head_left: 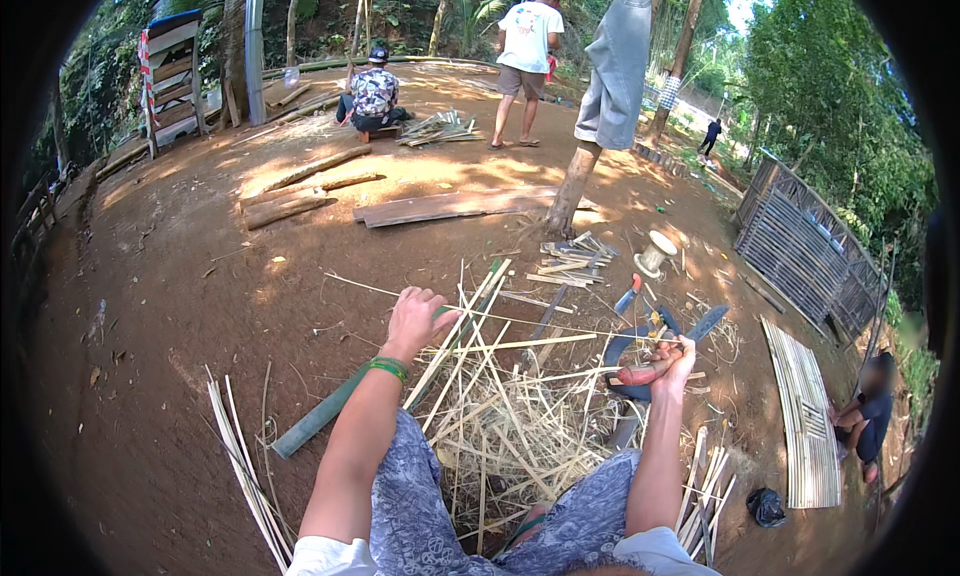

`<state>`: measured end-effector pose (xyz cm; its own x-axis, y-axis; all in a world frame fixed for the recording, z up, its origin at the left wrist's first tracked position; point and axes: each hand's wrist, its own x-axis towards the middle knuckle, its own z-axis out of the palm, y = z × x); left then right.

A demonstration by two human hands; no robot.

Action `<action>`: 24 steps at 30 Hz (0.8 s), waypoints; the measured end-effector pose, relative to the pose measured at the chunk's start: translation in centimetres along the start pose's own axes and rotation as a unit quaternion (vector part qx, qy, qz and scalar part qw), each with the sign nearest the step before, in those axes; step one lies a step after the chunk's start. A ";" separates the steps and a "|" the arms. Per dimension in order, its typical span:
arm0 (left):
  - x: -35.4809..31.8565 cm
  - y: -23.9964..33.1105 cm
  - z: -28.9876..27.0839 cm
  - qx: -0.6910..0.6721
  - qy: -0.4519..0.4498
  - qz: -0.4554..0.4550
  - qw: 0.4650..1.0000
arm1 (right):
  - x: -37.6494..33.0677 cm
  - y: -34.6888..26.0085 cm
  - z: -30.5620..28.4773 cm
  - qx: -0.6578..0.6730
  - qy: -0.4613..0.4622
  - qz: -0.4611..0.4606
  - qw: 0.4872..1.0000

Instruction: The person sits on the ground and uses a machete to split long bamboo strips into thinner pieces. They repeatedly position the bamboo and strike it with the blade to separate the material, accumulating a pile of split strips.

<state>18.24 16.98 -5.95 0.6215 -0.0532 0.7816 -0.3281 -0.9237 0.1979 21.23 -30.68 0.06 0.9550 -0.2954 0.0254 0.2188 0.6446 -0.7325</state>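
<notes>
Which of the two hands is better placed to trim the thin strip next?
Right, probably: the right hand grips a red handle, apparently a knife's, close to the thin strip. The left hand shows no tool and sits farther along the strip, better suited to steadying it.

Tons of room left of the left hand (pixel 418 321), over the brown dirt ground (pixel 180 306). Between the hands, nope: a long thin pale strip (pixel 540 326) runs across, tangled pale bamboo strips (pixel 520 416) crowd below. Pale flanged spool (pixel 655 254) sits ahead of the right hand (pixel 672 361).
</notes>
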 end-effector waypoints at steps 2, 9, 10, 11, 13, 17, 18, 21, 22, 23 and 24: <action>-0.3 -0.1 -0.2 0.014 -0.008 -0.025 1.000 | 0.0 0.3 -0.3 -0.009 0.016 -0.005 1.000; -0.4 0.4 0.1 0.099 0.021 -0.082 0.992 | 0.2 0.6 -1.5 -0.040 -0.053 0.060 0.996; -0.4 0.3 0.2 0.107 0.022 -0.095 0.989 | 0.2 0.9 -1.3 -0.045 -0.054 0.062 0.996; -0.4 0.5 0.3 0.112 0.022 -0.108 0.988 | 0.0 0.9 -1.4 -0.052 -0.052 0.062 0.995; -0.4 0.9 0.3 0.112 -0.001 -0.126 0.986 | -0.2 0.8 -1.3 -0.061 -0.057 0.060 0.995; -0.5 0.5 0.2 0.136 0.011 -0.125 0.983 | -0.5 1.3 -0.8 -0.097 -0.049 0.060 0.992; -0.6 0.4 0.3 0.142 0.020 -0.121 0.982 | -0.4 1.4 -0.9 -0.105 -0.049 0.061 0.991; -0.7 0.2 0.2 0.138 0.041 -0.114 0.983 | -0.1 1.5 -1.0 -0.115 -0.059 0.079 0.988; -0.7 0.1 0.2 0.138 0.037 -0.120 0.982 | 0.0 1.5 -1.0 -0.123 -0.051 0.084 0.988; -0.8 0.2 0.1 0.138 0.033 -0.126 0.982 | 0.1 1.6 -0.9 -0.130 -0.043 0.090 0.987; -0.8 0.2 0.1 0.138 0.028 -0.131 0.981 | 0.1 1.7 -0.8 -0.140 -0.033 0.096 0.985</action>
<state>17.75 16.80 -6.53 0.6155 0.2136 0.7586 0.0477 -0.9709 0.2347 21.53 -30.19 -1.77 0.9862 -0.1352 -0.0951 -0.0222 0.4619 -0.8867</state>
